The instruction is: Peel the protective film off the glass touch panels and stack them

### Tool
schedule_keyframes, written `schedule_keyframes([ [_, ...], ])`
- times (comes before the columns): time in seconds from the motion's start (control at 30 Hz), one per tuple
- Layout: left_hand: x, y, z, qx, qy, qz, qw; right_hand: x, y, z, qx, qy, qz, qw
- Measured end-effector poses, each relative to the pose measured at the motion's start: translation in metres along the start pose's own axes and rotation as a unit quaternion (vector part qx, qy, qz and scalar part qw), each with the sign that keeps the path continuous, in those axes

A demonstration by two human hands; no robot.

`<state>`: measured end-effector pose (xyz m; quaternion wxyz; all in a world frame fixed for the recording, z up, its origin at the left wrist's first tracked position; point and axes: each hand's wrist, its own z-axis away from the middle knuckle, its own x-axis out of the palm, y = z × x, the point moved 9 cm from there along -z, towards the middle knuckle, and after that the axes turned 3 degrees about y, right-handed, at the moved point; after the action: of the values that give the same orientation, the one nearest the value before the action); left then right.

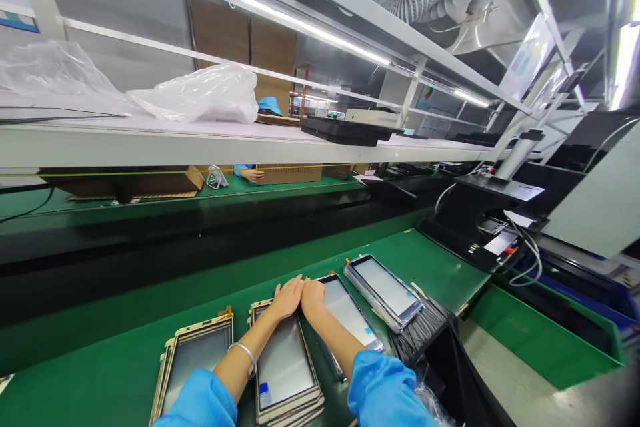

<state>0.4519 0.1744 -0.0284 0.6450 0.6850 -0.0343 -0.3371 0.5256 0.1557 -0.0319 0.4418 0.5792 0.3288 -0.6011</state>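
My left hand [289,297] lies with its fingers stretched out over the top end of a stack of glass panels [285,360], which have pale frames and a blue tab at the lower left. Right beside it, my right hand [313,295] is closed, its fingers curled and mostly hidden from me. It is close to the upper left corner of another stack of panels [347,310], dark-edged and with a light blue tab. The fingertips of both hands meet or nearly meet between these stacks. Anything pinched there is too small to make out.
Pale-framed panels [205,347] are stacked at left, and wrapped dark-edged panels [385,287] at right near black strips [425,323]. A green bin [545,340] stands beyond the bench's right edge. A shelf [150,147] crosses ahead; another person's hand [254,175] shows beneath it.
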Motion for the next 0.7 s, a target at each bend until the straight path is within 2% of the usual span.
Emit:
schedule_keyframes([
  [0.17,-0.001,0.002,-0.001,0.007,0.003,-0.002,1.000,0.002,-0.003,0.000,0.001,-0.014,0.017,1.000],
  [0.3,-0.002,-0.003,-0.004,-0.003,0.017,-0.006,1.000,0.007,-0.006,-0.001,0.031,-0.030,0.041,0.998],
  [0.47,-0.013,-0.009,-0.009,-0.027,0.052,-0.013,0.998,0.004,-0.015,0.002,0.060,-0.028,0.046,0.997],
  [0.6,-0.020,-0.007,-0.011,-0.019,0.057,-0.001,0.998,-0.005,-0.023,0.003,0.038,-0.019,0.018,0.999],
  [0.7,-0.017,-0.001,-0.009,0.007,0.039,0.012,0.999,-0.021,-0.018,0.001,-0.012,0.000,-0.016,1.000],
])
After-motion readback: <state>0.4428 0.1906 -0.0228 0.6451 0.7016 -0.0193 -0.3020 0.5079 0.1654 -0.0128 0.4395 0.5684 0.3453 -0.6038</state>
